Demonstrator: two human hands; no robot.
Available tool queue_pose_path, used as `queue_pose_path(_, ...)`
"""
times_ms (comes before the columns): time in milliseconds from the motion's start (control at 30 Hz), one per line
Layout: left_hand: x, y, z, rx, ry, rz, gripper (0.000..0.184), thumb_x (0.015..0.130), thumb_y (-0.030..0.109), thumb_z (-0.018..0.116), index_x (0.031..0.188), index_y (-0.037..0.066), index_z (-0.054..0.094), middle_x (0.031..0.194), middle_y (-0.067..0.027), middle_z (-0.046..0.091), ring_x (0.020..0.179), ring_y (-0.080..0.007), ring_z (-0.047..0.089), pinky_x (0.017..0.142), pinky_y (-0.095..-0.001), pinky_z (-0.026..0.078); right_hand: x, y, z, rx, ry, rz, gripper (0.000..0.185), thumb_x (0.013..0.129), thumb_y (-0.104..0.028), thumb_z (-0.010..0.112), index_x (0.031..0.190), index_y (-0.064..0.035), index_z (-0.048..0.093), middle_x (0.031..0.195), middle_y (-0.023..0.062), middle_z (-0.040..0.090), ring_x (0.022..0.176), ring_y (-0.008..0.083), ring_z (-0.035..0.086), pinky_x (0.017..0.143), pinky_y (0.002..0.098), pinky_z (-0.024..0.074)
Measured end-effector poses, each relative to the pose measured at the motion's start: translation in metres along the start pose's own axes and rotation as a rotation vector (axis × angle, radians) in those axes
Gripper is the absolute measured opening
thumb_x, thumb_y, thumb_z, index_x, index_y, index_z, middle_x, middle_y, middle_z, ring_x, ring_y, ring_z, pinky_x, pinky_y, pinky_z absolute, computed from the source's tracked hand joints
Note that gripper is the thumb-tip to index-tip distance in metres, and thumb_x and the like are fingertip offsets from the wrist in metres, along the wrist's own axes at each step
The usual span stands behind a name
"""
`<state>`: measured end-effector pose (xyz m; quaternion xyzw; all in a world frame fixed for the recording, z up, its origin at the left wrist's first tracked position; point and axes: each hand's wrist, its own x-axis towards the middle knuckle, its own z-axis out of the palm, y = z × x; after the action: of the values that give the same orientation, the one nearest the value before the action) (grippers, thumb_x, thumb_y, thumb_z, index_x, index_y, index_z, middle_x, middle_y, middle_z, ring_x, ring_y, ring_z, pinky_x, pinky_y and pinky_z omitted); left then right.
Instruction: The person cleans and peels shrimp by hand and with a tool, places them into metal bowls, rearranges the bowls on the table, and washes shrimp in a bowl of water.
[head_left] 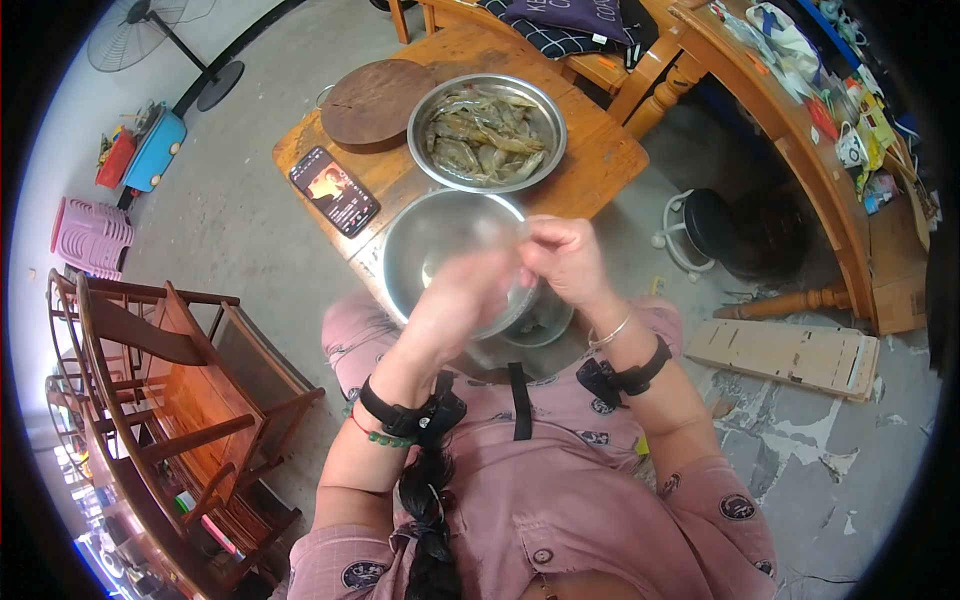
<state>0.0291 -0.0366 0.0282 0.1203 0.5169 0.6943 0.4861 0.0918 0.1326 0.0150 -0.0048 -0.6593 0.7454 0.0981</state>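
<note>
My left hand [466,296] is smeared by motion over the near metal bowl [398,262], so its fingers cannot be made out. Beside it, at that bowl's right rim, my right hand [568,258] is closed in a pinch. The fingertips of both hands come together, and whatever lies between them is too small or blurred to name. Farther back, a steel bowl [416,150] holds a heap of raw grey-green shrimp [487,138]. Partly under my hands, close to my lap, another container [548,328] shows.
The bowls stand at a wooden table [600,160] with a phone [335,192] and a round chopping board [378,104]. A wooden armchair [190,400] is at left. To the right are a black stool [708,228], a long cardboard box [785,355] and a cluttered table [790,110].
</note>
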Motion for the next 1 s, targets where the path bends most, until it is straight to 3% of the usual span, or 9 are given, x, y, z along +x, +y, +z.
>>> queue_pose_path(167,-0.004,0.009,-0.001,-0.167,-0.119,-0.09,0.035,0.102,0.033,0.047,0.077,0.009,0.05,0.064,0.0051,0.036,0.055,-0.0068,0.03,0.047,-0.0206,0.022,0.0,-0.01,0.002,-0.028,0.027,0.005,0.012,0.088,0.003,0.059,0.097,0.0057,0.068,0.08,0.0027,0.06,0.061,0.0074,0.06,0.052,0.0188,0.0478)
queue_pose_path(267,-0.002,0.003,-0.012,-0.356,-0.278,-0.098,0.038,0.103,0.033,0.046,0.075,0.008,0.048,0.063,0.0039,0.035,0.054,-0.0072,0.03,0.045,-0.0203,0.022,0.002,-0.016,-0.001,-0.206,0.047,-0.197,0.016,0.082,0.005,0.064,0.097,0.0023,0.069,0.079,0.0045,0.062,0.061,0.01,0.061,0.055,0.0211,0.0489)
queue_pose_path(333,-0.002,0.003,-0.018,-0.386,-0.425,-0.178,0.039,0.103,0.034,0.045,0.075,0.007,0.047,0.062,0.0032,0.034,0.054,-0.0076,0.032,0.045,-0.0206,0.024,0.007,-0.032,-0.003,-0.639,-0.033,-0.514,0.023,0.076,0.004,0.067,0.097,-0.0022,0.071,0.079,0.0061,0.063,0.064,0.0141,0.062,0.058,0.0238,0.05)
queue_pose_path(467,-0.006,0.008,-0.023,-0.322,-0.488,-0.207,0.038,0.102,0.033,0.046,0.074,0.007,0.047,0.062,0.0035,0.034,0.054,-0.0078,0.033,0.045,-0.0207,0.024,0.012,-0.036,-0.006,-0.739,-0.042,-0.678,0.025,0.074,0.002,0.069,0.097,-0.0059,0.072,0.079,0.0069,0.063,0.067,0.0179,0.063,0.061,0.0258,0.0506)
queue_pose_path(633,-0.004,0.005,-0.024,0.359,0.011,-0.107,0.034,0.101,0.028,0.052,0.076,0.005,0.056,0.061,0.0052,0.042,0.051,-0.0055,0.034,0.046,-0.0204,0.026,0.008,-0.044,-0.014,-0.418,-0.059,-0.332,0.014,0.084,0.004,0.063,0.096,0.0016,0.069,0.08,0.0058,0.063,0.066,0.0113,0.063,0.06,0.0245,0.0515)
queue_pose_path(667,-0.003,0.002,-0.027,0.358,0.014,-0.106,0.034,0.101,0.028,0.052,0.076,0.005,0.056,0.061,0.0052,0.042,0.051,-0.0055,0.034,0.046,-0.0204,0.026,0.006,-0.043,-0.015,-0.416,-0.062,-0.333,0.014,0.084,0.004,0.063,0.096,0.0016,0.069,0.08,0.0058,0.063,0.066,0.0113,0.063,0.06,0.0245,0.0515)
queue_pose_path(733,-0.001,0.0,-0.032,0.556,0.074,0.139,0.028,0.1,0.025,0.054,0.083,0.003,0.063,0.061,0.0056,0.046,0.051,-0.004,0.037,0.046,-0.0199,0.027,0.001,-0.039,-0.022,-0.284,0.008,-0.158,0.012,0.09,0.003,0.058,0.097,0.0043,0.067,0.08,0.0057,0.062,0.066,0.0089,0.062,0.06,0.0236,0.0514)
queue_pose_path(900,-0.006,-0.007,-0.038,0.429,0.16,0.122,0.023,0.099,0.02,0.055,0.091,0.002,0.067,0.063,0.005,0.05,0.053,-0.0037,0.042,0.047,-0.0194,0.03,-0.027,-0.017,-0.045,-0.551,0.034,0.001,0.017,0.095,-0.01,0.057,0.093,0.003,0.067,0.076,0.0065,0.061,0.062,0.0095,0.06,0.055,0.0236,0.0479)
queue_pose_path(1000,-0.005,-0.013,-0.045,0.398,0.165,0.093,0.024,0.1,0.02,0.053,0.094,0.002,0.067,0.065,0.005,0.052,0.055,-0.0041,0.045,0.047,-0.0193,0.032,-0.047,0.012,-0.055,-0.66,0.066,0.181,0.017,0.091,-0.014,0.062,0.087,0.001,0.069,0.077,0.0093,0.066,0.065,0.0167,0.063,0.059,0.0296,0.0497)
